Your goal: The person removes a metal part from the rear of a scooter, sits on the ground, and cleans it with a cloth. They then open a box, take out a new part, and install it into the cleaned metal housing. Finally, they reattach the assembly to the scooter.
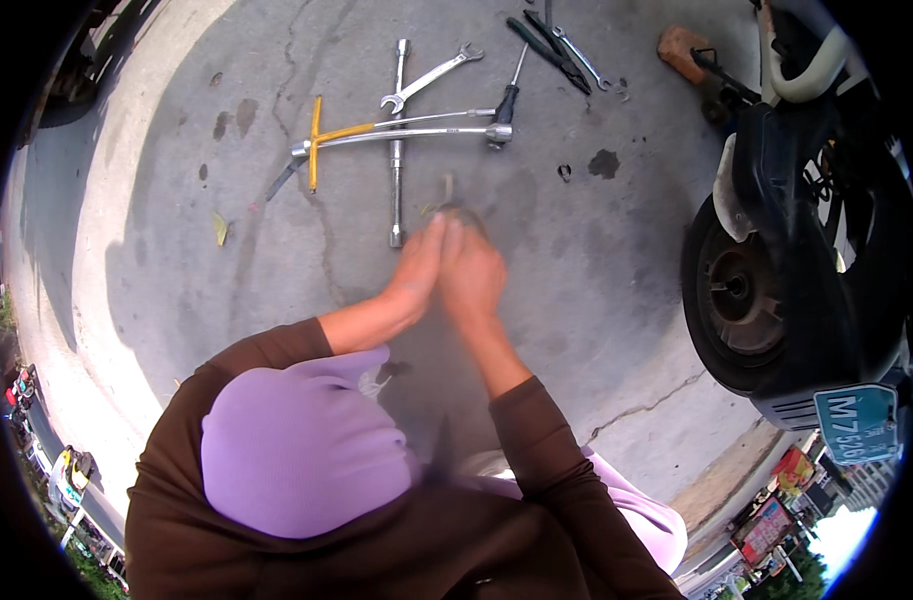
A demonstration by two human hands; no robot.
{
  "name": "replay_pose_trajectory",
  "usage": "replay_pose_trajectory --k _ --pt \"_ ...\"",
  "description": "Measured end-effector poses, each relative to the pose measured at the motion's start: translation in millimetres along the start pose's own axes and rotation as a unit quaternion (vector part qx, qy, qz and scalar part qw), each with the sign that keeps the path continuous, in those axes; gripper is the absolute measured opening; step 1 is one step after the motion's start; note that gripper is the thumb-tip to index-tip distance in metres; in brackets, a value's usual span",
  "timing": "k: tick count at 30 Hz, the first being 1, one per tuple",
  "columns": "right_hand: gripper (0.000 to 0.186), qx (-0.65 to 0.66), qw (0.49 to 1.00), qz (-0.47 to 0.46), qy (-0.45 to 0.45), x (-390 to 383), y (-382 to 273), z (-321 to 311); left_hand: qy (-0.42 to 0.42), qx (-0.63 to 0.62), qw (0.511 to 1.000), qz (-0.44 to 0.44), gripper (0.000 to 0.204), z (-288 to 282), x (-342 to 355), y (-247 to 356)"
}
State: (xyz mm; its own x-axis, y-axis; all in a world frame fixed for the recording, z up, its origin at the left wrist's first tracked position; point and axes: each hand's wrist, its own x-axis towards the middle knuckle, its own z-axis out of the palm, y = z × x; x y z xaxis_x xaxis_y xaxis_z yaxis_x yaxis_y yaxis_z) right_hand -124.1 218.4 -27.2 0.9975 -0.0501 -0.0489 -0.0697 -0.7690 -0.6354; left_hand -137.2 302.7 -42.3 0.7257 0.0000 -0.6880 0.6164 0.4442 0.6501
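Brown sleeves (546, 435) lead to the left hand (418, 265) and right hand (473, 272), close together at a blurred thing (463, 214), grip impossible to tell, seemingly mid-handling, next needing steadiness.

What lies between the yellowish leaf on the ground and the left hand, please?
The head view shows cracked concrete beside the leaf, then the near end of a long silver tool by the left hand.

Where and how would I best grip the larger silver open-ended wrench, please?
Probably by the right half of the wrench, coming from the right: that half slants away free, while its left end crosses the chrome bar running away from you.
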Motion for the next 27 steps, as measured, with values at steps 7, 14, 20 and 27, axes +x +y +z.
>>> replay_pose_trajectory --k 7,14,20,27 --pt "0.043 0.111 0.993 0.028 0.004 5.1 12.9 4.1 -0.033 -0.001 0.997 0.073 0.051 -9.4 4.3 -3.8" --pt "0.047 0.177 0.984 0.027 0.004 13.8 25.5 7.7 -0.056 -0.007 0.996 0.068 0.055 -15.0 12.3 -9.6" --pt "0.054 0.31 0.911 0.236 -0.135 26.6 24.8 -8.9 -0.072 0.015 0.995 0.068 0.058 -23.9 17.5 -12.7" --pt "0.055 0.306 0.91 0.237 -0.15 27.0 24.3 -18.6 -0.1 -0.037 0.994 0.032 0.057 -27.8 23.0 -21.0"
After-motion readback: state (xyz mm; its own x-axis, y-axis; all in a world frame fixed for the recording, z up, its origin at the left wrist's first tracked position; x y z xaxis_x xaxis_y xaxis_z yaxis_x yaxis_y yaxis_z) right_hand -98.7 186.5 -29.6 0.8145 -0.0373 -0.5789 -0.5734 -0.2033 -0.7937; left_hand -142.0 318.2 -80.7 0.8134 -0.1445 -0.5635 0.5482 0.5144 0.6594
